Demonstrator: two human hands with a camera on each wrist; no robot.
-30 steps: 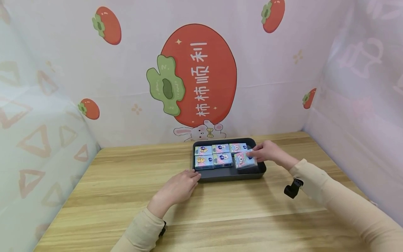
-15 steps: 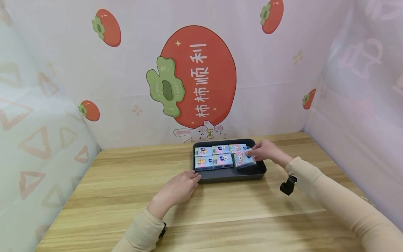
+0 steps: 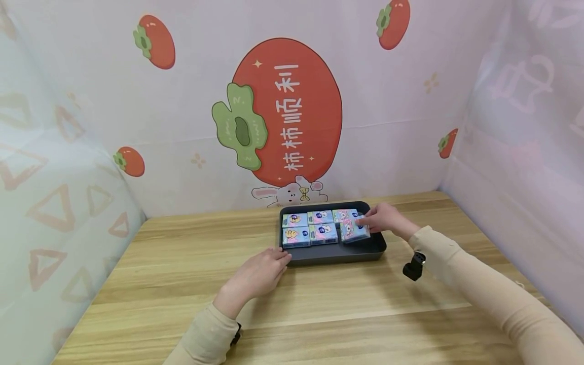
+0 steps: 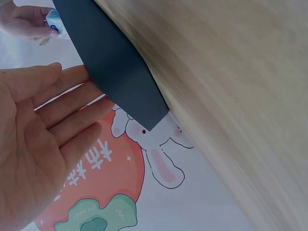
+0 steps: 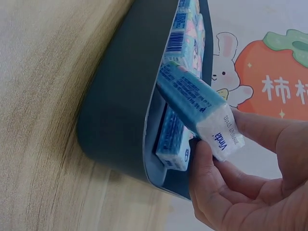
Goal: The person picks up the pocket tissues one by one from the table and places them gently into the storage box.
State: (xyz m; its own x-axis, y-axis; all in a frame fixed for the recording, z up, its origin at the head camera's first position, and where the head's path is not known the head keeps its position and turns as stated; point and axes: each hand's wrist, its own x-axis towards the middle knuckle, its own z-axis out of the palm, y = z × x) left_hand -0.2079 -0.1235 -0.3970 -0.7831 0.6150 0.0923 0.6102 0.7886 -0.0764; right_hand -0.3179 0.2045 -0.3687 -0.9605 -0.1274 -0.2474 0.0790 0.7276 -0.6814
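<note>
A dark grey tray [image 3: 335,257] at the back of the table holds several small blue-and-pink tissue packs [image 3: 323,233] in two rows. My right hand [image 3: 389,221] pinches one tissue pack [image 3: 350,232] by its right end over the tray's right part. In the right wrist view that tissue pack [image 5: 197,101] tilts, its white "Vinda" end between thumb and fingers, with another pack [image 5: 173,144] below it. My left hand [image 3: 259,271] lies at the tray's front left corner. In the left wrist view its extended fingers [image 4: 77,113] touch the tray's outer wall [image 4: 115,72].
A wooden table [image 3: 191,274] carries the tray near its back edge. Behind it hangs a cloth backdrop [image 3: 182,111] printed with persimmons and a rabbit, and pale cloth walls close both sides. A black wrist camera [image 3: 413,267] hangs below the right sleeve.
My right wrist and forearm have shifted slightly inward to the left, and the pinched tissue pack is a little more tilted. My left hand stays at the tray's corner.
</note>
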